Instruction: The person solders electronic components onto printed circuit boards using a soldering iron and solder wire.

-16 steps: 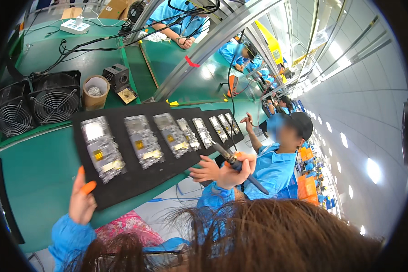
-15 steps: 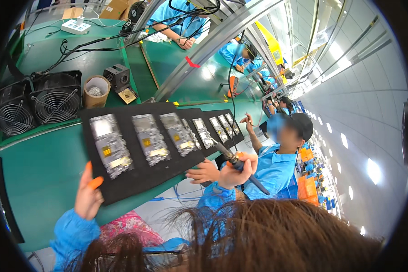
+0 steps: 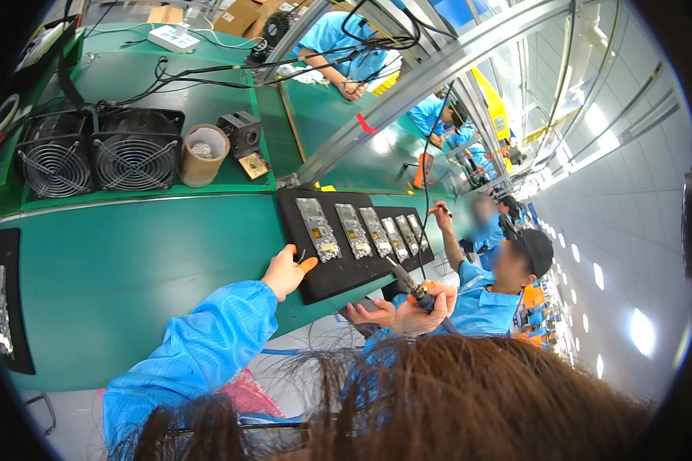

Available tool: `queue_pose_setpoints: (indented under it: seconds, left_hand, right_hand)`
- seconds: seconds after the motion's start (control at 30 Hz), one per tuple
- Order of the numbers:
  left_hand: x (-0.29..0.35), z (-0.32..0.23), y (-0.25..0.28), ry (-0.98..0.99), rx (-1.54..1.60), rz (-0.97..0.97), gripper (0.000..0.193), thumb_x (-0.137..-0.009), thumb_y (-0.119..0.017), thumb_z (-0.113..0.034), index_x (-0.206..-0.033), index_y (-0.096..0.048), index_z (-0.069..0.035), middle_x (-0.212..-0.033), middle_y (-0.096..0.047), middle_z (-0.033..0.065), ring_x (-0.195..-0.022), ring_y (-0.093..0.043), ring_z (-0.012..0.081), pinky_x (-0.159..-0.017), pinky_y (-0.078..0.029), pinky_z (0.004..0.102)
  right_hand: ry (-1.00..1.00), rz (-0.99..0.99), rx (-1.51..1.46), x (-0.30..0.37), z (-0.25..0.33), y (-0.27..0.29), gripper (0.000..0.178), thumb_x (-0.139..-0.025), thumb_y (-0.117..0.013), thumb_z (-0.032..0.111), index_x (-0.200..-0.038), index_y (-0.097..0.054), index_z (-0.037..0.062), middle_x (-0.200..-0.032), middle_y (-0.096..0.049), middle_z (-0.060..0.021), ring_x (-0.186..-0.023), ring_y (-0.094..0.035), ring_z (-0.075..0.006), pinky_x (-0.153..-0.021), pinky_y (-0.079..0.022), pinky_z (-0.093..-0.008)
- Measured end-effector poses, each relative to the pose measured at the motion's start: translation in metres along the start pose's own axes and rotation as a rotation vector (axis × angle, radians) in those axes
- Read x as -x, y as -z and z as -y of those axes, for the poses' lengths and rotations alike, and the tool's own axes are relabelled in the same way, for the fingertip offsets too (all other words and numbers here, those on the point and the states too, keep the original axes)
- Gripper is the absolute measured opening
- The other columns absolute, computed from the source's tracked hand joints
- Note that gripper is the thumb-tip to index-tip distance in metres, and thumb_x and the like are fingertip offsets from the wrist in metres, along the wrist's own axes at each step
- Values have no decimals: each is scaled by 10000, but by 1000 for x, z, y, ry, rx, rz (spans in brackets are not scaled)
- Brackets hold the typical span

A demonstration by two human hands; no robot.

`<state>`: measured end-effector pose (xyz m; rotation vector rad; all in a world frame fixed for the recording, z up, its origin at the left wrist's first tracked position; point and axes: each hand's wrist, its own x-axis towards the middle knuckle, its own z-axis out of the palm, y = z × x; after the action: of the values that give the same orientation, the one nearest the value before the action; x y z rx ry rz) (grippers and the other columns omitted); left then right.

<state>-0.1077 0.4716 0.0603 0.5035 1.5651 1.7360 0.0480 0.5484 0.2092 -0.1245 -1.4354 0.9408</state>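
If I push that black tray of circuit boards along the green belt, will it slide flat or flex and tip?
The black tray lies flat on the green belt and looks rigid, so it would probably slide as one piece. Its near edge seems to overhang the belt's edge by the left hand, so a push there might tilt it. The circuit boards sit in recesses and look fragile.

matt black foam-like tray (image 3: 338, 273), shiny metal boards (image 3: 318, 228), smooth green belt (image 3: 131, 261).

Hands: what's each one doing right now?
Left hand: open, resting on the black rectangular tray.
Right hand: closed on the black-handled soldering iron.
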Motion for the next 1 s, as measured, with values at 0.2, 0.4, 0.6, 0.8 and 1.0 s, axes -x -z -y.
queue_pose_setpoints:
  seconds: [0.2,0.4,0.6,0.8,1.0]
  left_hand:
    - [82,-39,94,-109,-419,25,274,-843,-663,-167,-1056,-593,-10,-776,-661,186,-734,-652,316,-658,-504,405]
    - [233,-21,202,-314,-296,-712,107,-836,-647,-39,-936,-632,-7,-730,-658,138,-574,-625,167,-480,-468,291]
    - [379,19,302,-110,-814,-1499,300,-769,-740,-80,-1028,-598,-29,-678,-549,64,-548,-509,140,-485,-409,278]
    - [406,59,341,-84,-1192,-1505,511,-728,-788,-170,-1200,-599,-123,-662,-493,67,-501,-426,199,-479,-381,312]
    - [433,83,325,90,-1225,-1369,471,-818,-702,-133,-1270,-569,-152,-675,-558,98,-475,-466,244,-460,-385,368]
  right_hand:
    - [-580,58,-86,28,-8,-6,219,-874,-452,240,-793,-445,37,-700,-485,-98,-556,-471,-164,-445,-416,-283]
    - [-389,469,-132,77,-36,-64,239,-900,-465,228,-794,-476,15,-714,-495,-95,-508,-494,-161,-421,-418,-260]
    - [-557,537,-275,120,-25,-125,219,-902,-492,187,-793,-495,-3,-676,-506,-86,-478,-494,-126,-437,-402,-235]
    - [-630,668,-287,136,2,-168,226,-911,-542,224,-822,-516,19,-662,-566,-43,-517,-534,-90,-460,-377,-197]
    - [-800,839,-323,146,7,-176,383,-875,-635,390,-987,-503,49,-728,-564,-50,-555,-520,-64,-407,-278,-174]
